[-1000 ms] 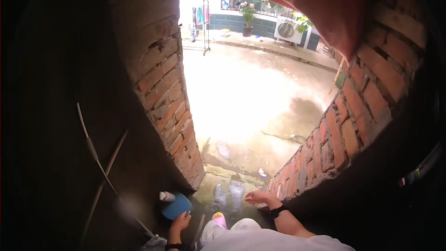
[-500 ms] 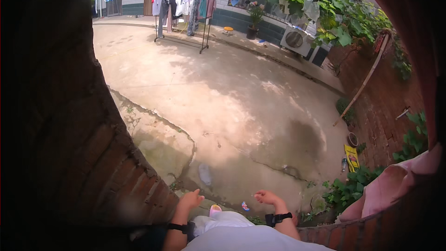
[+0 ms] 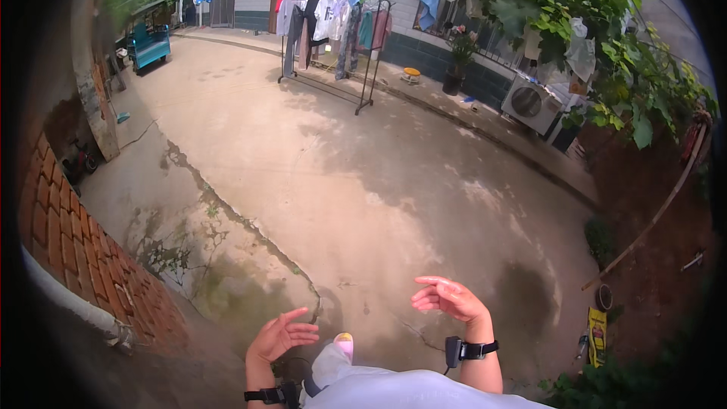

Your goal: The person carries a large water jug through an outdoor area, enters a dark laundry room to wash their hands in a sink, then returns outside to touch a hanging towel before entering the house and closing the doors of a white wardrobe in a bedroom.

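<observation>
My left hand (image 3: 283, 336) hangs in the air at the lower middle, fingers apart and holding nothing. To its right and a little higher, my right hand (image 3: 448, 299) is also held out bare, its fingers stretched toward the left. Each wrist wears a black strap; a small black box sits on the right wrist strap (image 3: 469, 350). Between and below the hands show my white shirt (image 3: 409, 388) and one pink shoe (image 3: 344, 344) on the concrete. Neither hand touches anything.
A cracked concrete yard (image 3: 341, 182) spreads ahead. A clothes rack (image 3: 326, 30) with hanging garments stands at the far side. At left are a brick wall (image 3: 83, 235) and a teal bench-like cart (image 3: 148, 44). At right, a long pole (image 3: 651, 220) leans near a yellow bag (image 3: 597, 337).
I have come out past the brick opening, so more of the yard shows at left. Both hands appear larger and higher, the right one raised with its fingers stretched out.
</observation>
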Available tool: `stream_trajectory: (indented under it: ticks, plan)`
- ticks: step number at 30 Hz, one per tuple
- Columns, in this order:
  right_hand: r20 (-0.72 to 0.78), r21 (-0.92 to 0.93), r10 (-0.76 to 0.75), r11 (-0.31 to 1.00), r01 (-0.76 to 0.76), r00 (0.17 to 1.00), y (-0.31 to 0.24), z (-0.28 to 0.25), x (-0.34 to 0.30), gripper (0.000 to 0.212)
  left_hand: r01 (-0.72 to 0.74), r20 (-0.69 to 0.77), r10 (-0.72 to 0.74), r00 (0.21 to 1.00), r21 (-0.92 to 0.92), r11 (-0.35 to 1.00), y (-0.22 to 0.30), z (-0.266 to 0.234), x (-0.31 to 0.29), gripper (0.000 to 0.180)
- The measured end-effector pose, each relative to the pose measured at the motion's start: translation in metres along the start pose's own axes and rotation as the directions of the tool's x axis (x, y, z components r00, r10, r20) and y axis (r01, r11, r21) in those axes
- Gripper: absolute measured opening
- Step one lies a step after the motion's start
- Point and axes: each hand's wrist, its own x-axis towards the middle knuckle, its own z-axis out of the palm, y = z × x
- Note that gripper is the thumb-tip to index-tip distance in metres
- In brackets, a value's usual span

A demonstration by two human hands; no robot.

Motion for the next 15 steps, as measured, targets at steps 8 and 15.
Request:
stream_trajectory:
  ticks: [8, 15]
  plan:
    - [-0.71, -0.38, 0.218, 0.682, -0.625, 0.67, -0.009, -0.176, 0.045, 0.056, 0.432, -0.439, 0.017, 0.898, 0.889, 0.151, 0.057, -0.053, 0.27, 0.052]
    - [-0.768, -0.619, 0.044, 0.21, -0.757, 0.639, -0.035, -0.343, 0.121, 0.042, 0.43, -0.466, -0.04, 0.884, 0.844, -0.319, 0.119, -0.069, 0.465, 0.058]
